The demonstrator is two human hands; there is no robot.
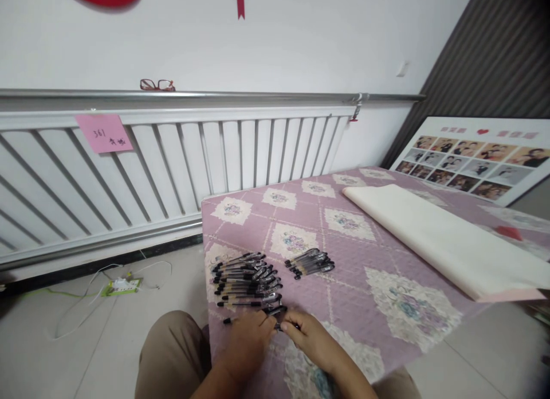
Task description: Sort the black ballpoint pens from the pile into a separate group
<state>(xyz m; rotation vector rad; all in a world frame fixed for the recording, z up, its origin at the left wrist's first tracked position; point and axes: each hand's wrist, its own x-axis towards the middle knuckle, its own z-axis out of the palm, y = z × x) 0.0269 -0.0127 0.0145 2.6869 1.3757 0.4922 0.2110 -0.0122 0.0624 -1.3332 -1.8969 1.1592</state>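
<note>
My left hand and my right hand meet at the near left part of the bed-like surface. Between them is a dark pen, mostly hidden by the fingers. Both hands are closed on it, the right one pinching with thumb and forefinger. Just beyond my left hand lies another black pen, partly covered by that hand. A larger pile of clear-barrelled black pens spreads farther out. To its right is a smaller group of similar pens, lying roughly parallel.
A purple floral cloth covers the surface. A long cream folded sheet lies at right, before a framed photo board. A white radiator lines the wall, with glasses on its pipe. A power strip sits on the floor.
</note>
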